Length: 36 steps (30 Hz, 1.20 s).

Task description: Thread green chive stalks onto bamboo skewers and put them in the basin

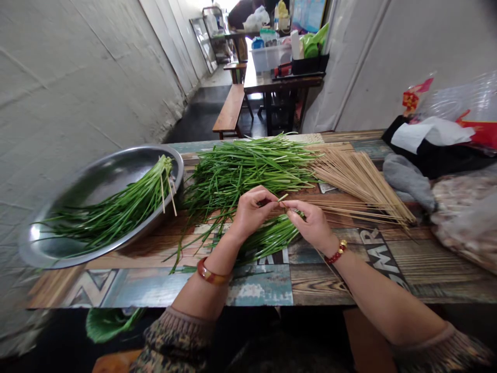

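Note:
Over the middle of the table, the fingertips of my left hand (252,208) pinch a single garlic chive stalk (283,197), whose pale end pokes up between my hands. My right hand (313,224) meets it with thumb and finger closed on a thin bamboo skewer (330,265), which seems to run back beneath my wrist; its tip is hidden at the fingers. Beneath both hands lies a small bunch of chives (267,239). Just beyond is a big heap of loose garlic chives (248,166). Bamboo skewers (359,181) lie fanned out to the right of it.
At left, a steel basin (116,155) holds chives threaded on skewers (128,207). Plastic bags (469,207) and a black bag (430,153) crowd the right end. A green plastic bag or basket (111,324) hangs below the front edge. Behind stand a bench (230,109) and another table.

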{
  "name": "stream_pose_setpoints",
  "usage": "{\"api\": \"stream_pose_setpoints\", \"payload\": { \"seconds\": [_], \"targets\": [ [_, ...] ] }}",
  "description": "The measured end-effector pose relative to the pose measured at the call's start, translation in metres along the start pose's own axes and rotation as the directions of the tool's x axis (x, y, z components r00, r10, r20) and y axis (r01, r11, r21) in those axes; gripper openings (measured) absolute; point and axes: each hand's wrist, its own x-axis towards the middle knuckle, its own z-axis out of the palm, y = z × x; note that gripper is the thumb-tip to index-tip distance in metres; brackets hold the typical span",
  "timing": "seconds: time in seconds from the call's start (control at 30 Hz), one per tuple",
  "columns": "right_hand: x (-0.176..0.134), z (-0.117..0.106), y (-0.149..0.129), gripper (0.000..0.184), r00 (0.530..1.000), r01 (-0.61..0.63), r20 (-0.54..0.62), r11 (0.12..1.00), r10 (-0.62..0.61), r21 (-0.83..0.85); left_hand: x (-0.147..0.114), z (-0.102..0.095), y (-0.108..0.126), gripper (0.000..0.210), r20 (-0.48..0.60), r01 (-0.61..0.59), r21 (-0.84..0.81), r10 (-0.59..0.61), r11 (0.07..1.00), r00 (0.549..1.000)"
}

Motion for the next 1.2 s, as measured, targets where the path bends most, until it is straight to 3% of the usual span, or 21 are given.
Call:
{"api": "stream_pose_setpoints", "payload": {
  "seconds": [0.3,0.47,0.7,0.9,1.2],
  "targets": [
    [0.0001,-0.0002,0.004,0.014,0.996,-0.077,-0.031,0.996,0.079,0.045,-0.0007,0.0024,-0.0003,0.006,0.109,-0.008,-0.043,0.013,0.999,0.994],
    [0.0012,-0.0012,0.0017,0.04,0.992,-0.117,-0.031,0.987,0.121,0.111,-0.0014,0.0027,0.0024,0.008,0.109,0.06,-0.036,-0.056,0.998,0.992],
    [0.0015,-0.0023,-0.001,0.027,0.995,-0.091,-0.036,0.992,0.095,0.088,-0.0017,0.0034,0.0008,0.008,0.104,0.046,-0.017,-0.044,0.999,0.994],
    [0.002,-0.0036,-0.0006,0.034,0.995,-0.105,0.007,0.992,0.104,0.076,-0.0022,0.0058,-0.0013,0.006,0.114,0.078,-0.022,-0.075,0.997,0.991],
    [0.0016,-0.0043,-0.0012,0.021,0.994,-0.112,-0.005,0.991,0.112,0.067,-0.0018,0.0028,-0.0024,0.01,0.172,0.031,-0.028,-0.025,0.999,0.985]
  ]
}}
